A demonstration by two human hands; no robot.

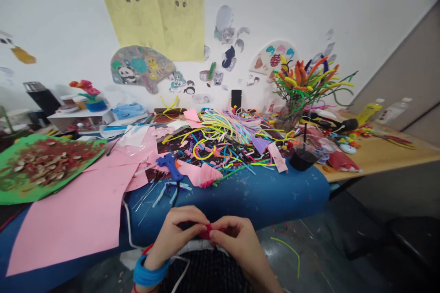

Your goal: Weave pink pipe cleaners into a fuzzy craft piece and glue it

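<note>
Both hands meet in front of my lap, just short of the table edge. Thumb and fingers of my left hand [184,229] pinch a small red fuzzy piece [205,232], perhaps pipe cleaner; its full shape is hidden by the fingers. From the other side my right hand [233,236] pinches the same red piece. A blue band circles the left wrist. Beyond the hands, on the blue table cover [268,197], lies a blue glue gun [172,166]. Beside it are a pink coiled piece [210,175] and short blue pipe cleaner bits [170,191].
A heap of coloured pipe cleaners [230,126] covers the middle of the table. Pink paper [82,206] and a green sheet with seeds or shells [44,160] lie left. At right stand a dark cup [303,159] and a vase of pipe cleaner flowers [288,116]. A white cord [128,219] hangs over the edge.
</note>
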